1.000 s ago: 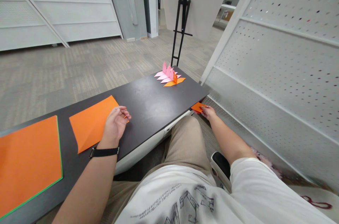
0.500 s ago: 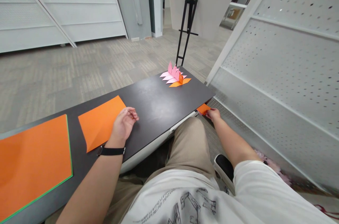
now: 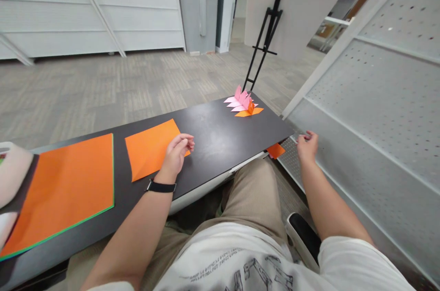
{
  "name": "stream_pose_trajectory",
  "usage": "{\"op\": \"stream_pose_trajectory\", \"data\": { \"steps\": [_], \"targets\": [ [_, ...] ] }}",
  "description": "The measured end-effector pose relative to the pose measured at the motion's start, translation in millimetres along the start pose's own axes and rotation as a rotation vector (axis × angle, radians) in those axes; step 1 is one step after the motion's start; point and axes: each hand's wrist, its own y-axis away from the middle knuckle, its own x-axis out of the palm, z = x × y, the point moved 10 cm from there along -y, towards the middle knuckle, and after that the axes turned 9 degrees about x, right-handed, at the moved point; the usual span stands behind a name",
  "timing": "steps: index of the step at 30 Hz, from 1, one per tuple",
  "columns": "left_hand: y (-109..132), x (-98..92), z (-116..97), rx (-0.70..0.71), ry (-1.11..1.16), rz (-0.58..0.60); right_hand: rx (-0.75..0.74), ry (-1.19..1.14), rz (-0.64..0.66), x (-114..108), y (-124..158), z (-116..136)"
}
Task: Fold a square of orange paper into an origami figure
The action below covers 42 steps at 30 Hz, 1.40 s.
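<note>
A: Head view. Carpeted room, perforated white panels on the right, black stand (image 3: 266, 39) at the back. Dark table (image 3: 220, 133) runs across the person's lap.

B: What's on it?

A: Orange square sheet (image 3: 153, 148) mid-table, a larger orange sheet stack (image 3: 65, 188) with a green edge to its left, and a pink-and-orange folded paper piece (image 3: 242, 104) at the far end.

B: Hands?

A: Left hand (image 3: 178, 153) rests on the near right corner of the orange square sheet, fingers loosely curled, touching the paper but not pinching it. Black watch (image 3: 160, 186) on that wrist. Right hand (image 3: 307, 145) is off the table's right end, in the air by the panel, fingers loosely curled, nothing seen in it. Can't tell whether it pinches anything tiny.

B: Anything near it?

A: Small orange paper scrap (image 3: 275, 150) at the table's lower right corner, just beside the right hand and apart from it. Can't tell if it hangs off the edge or rests on something.

B: How does the square sheet handle?

A: My read: thin, light and floppy, it slides easily on the smooth top and creases readily. Best taken at a corner or edge, and the near corner is under the left fingers.
</note>
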Motion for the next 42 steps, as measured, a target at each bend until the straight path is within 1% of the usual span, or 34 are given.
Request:
{"op": "stream_pose_trajectory", "data": {
  "steps": [1, 2, 3, 5, 7, 8, 10, 11, 13, 15, 16, 18, 20, 22, 23, 27, 30, 34, 38, 42],
  "targets": [
    [0, -2.4, -5, 0.027, -0.060, -0.011, -0.047, -0.034, -0.014, 4, 3, 21],
    [0, -6.5, -11, 0.053, -0.135, -0.029, -0.131, -0.112, -0.020, 10, 10, 46],
    [0, -11.7, -18, 0.080, -0.221, -0.043, -0.225, -0.181, 0.025, 22, 21, 72],
    [-1, -25.2, -36, 0.148, -0.421, -0.047, -0.391, -0.238, 0.160, 53, 54, 120],
    [-1, -44.5, -56, 0.222, -0.652, -0.030, -0.538, -0.200, 0.291, 87, 100, 162],
    [0, -55.7, -65, 0.253, -0.777, -0.011, -0.616, -0.163, 0.336, 103, 125, 181],
    [2, -78.8, -76, 0.284, -1.023, 0.045, -0.774, -0.089, 0.444, 139, 180, 214],
    [3, -89.7, -77, 0.281, -1.141, 0.082, -0.845, -0.066, 0.513, 159, 208, 228],
    [4, -105.5, -73, 0.248, -1.357, 0.192, -0.985, -0.037, 0.688, 203, 265, 251],
    [4, -114.2, -66, 0.223, -1.421, 0.257, -1.120, 0.020, 0.819, 246, 319, 266],
    [4, -114.4, -62, 0.215, -1.431, 0.289, -1.173, 0.055, 0.865, 266, 341, 270],
    [5, -107.9, -53, 0.205, -1.438, 0.352, -1.260, 0.163, 0.941, 304, 379, 270],
    [8, -96.1, -45, 0.204, -1.449, 0.409, -1.321, 0.280, 0.981, 333, 402, 261],
    [13, -81.3, -36, 0.214, -1.506, 0.496, -1.359, 0.361, 0.980, 350, 409, 248],
    [15, -76.3, -34, 0.223, -1.527, 0.504, -1.367, 0.392, 0.972, 355, 407, 241],
    [18, -64.5, -32, 0.222, -1.579, 0.560, -1.336, 0.456, 0.955, 364, 386, 219],
    [9, -62.3, -31, 0.179, -1.624, 0.620, -1.333, 0.434, 0.972, 363, 379, 213],
    [-9, -57.4, -24, 0.131, -1.686, 0.715, -1.314, 0.428, 0.992, 365, 381, 210],
    [-29, -57.2, -15, 0.127, -1.731, 0.698, -1.264, 0.446, 1.020, 370, 380, 206],
    [-38, -59.4, -6, 0.129, -1.733, 0.704, -1.252, 0.441, 1.010, 371, 378, 207]
  ]
}}
